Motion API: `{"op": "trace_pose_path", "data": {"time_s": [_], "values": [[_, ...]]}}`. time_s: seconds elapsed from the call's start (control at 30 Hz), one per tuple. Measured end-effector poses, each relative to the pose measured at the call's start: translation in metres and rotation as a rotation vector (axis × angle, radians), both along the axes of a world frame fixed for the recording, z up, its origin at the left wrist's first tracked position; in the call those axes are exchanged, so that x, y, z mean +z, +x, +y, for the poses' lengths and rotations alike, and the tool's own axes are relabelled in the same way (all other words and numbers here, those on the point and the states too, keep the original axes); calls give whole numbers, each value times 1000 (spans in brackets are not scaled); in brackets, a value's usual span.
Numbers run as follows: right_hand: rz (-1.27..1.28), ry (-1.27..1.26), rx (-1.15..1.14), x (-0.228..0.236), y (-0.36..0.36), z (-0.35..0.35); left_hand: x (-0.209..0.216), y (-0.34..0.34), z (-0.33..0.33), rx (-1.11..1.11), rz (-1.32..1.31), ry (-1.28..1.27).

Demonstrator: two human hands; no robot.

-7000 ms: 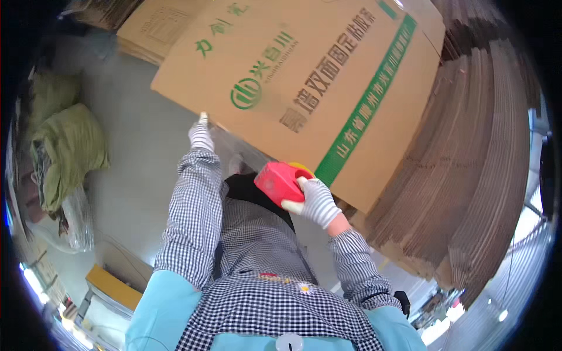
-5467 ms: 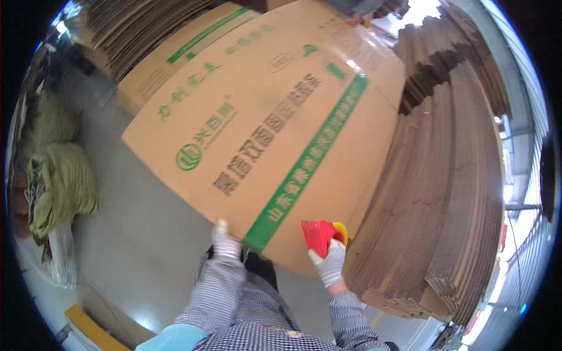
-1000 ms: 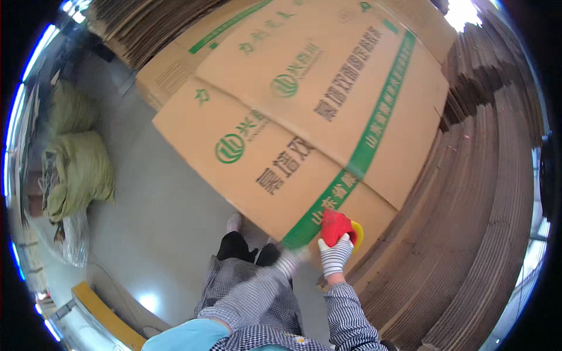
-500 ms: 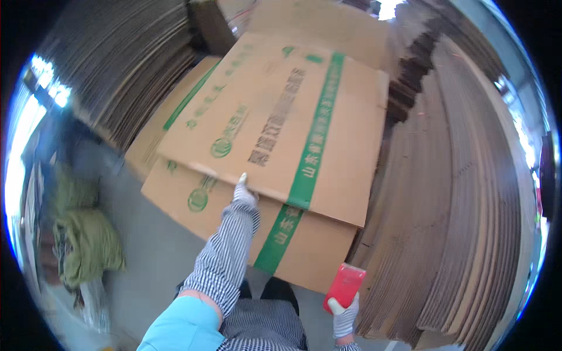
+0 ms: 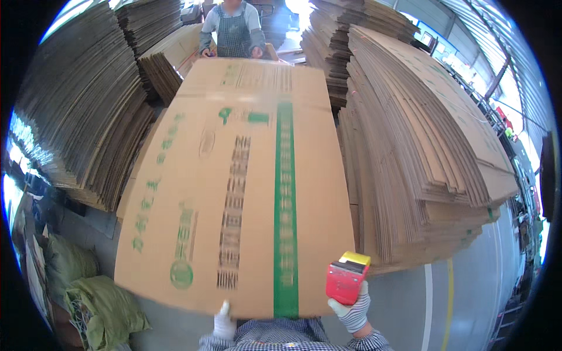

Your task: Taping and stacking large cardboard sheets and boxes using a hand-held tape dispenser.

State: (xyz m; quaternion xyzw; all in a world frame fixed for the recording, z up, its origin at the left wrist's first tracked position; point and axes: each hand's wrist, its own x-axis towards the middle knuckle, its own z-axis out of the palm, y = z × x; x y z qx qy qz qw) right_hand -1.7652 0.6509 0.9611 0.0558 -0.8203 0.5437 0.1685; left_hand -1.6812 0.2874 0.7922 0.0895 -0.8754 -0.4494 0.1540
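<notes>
Left hand (image 5: 223,320) (white glove) grips the near edge of the flattened cardboard box (image 5: 246,187); right hand (image 5: 353,310) clasps a red tape dispenser (image 5: 346,278) at the box's near right corner.

Tall stacks of flattened cardboard sheets (image 5: 76,117) are rising at left. More stacks (image 5: 421,146) are fanning out at right, their edges bending toward the rim. Grey concrete floor (image 5: 462,304) is showing at lower right, with a yellow line (image 5: 449,292) running across it. Green sacks (image 5: 99,304) are lying heaped at lower left. Daylight is coming in bright at top centre and along the left rim. A person in an apron (image 5: 232,29) is standing at the far end between the stacks.
</notes>
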Motion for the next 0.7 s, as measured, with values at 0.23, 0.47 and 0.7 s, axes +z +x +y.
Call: {"op": "trace_pose_path", "data": {"time_s": [0.23,0.47,0.7], "values": [[-124,-313,128,-148,-53,-147,-97,4,-88,209,-658,1602],[-54,281,45,-218,-16,-172,-118,7,-134,95,-328,1792],[-61,780,-171,-257,129,-184,-194,47,-186,163,-171,1580]]}}
